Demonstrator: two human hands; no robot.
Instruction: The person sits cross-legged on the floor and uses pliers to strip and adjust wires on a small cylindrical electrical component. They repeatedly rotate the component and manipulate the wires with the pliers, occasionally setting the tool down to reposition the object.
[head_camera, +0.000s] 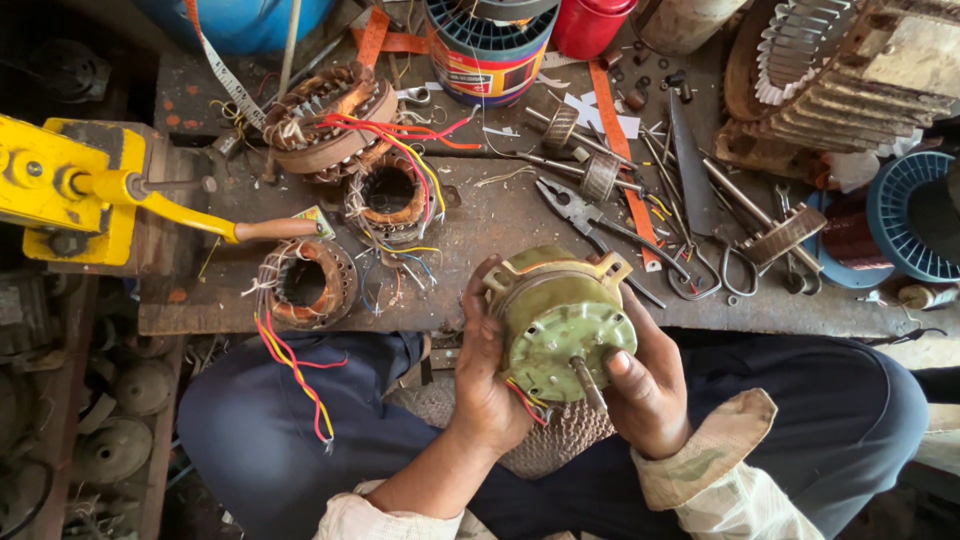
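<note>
A small green electric motor (560, 320) with a steel shaft (588, 383) pointing toward me sits between both hands, above my lap. My left hand (487, 385) wraps its left side, fingers curled over the casing near the red and yellow wires. My right hand (645, 385) cups the right side, with the thumb resting beside the shaft. The motor's end cover faces up toward the camera.
On the worn bench (500, 225) lie three copper-wound stators (305, 283) with coloured wires, pliers (585, 215), rods, and orange tape. A yellow hand-crank machine (60, 190) stands at the left. Wire spools (915, 215) and a large rusty stator (850, 80) crowd the right.
</note>
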